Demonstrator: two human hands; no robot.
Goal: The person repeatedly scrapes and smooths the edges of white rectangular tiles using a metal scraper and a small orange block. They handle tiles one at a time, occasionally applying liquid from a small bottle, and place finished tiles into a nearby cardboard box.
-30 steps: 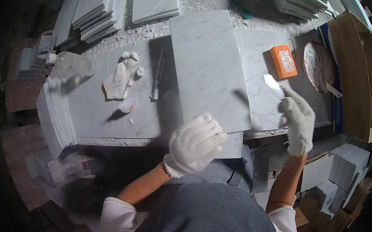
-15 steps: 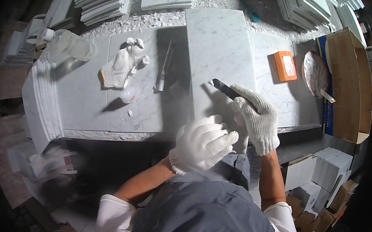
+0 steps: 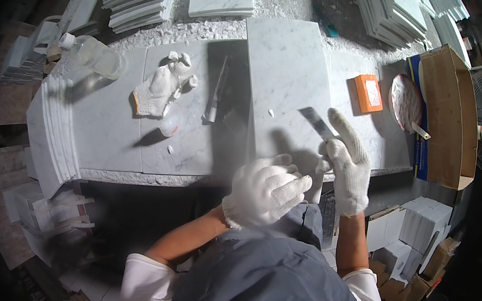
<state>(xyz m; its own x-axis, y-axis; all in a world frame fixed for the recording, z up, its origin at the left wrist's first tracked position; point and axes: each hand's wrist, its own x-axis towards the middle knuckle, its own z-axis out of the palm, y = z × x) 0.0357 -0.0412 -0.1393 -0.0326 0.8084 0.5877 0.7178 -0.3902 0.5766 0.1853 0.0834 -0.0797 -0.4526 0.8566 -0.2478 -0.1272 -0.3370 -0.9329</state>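
My right hand (image 3: 350,168), in a white knit glove, grips a putty knife (image 3: 314,123) with a dark flat blade. Its index finger stretches forward along the tool, and the blade is over a long white veined marble slab (image 3: 285,56). A small white dab (image 3: 271,113) lies on that slab, left of the blade. At the slab's front edge is my left hand (image 3: 266,189), also gloved, slightly blurred. Its fingers extend to the right and a little apart, with nothing visible in them; its palm side is hidden.
Left of the slab lie a spare glove (image 3: 160,91), a small clear cup (image 3: 167,127) and a narrow white-handled tool (image 3: 215,94). A clear bottle (image 3: 96,57) stands farther left. At right are an orange box (image 3: 369,93), a round paste-smeared board (image 3: 407,102) and a cardboard box (image 3: 448,115).
My right hand has drawn back to the right with the putty knife. The white dab at the blade's tip is now on the slab. My left hand has barely moved.
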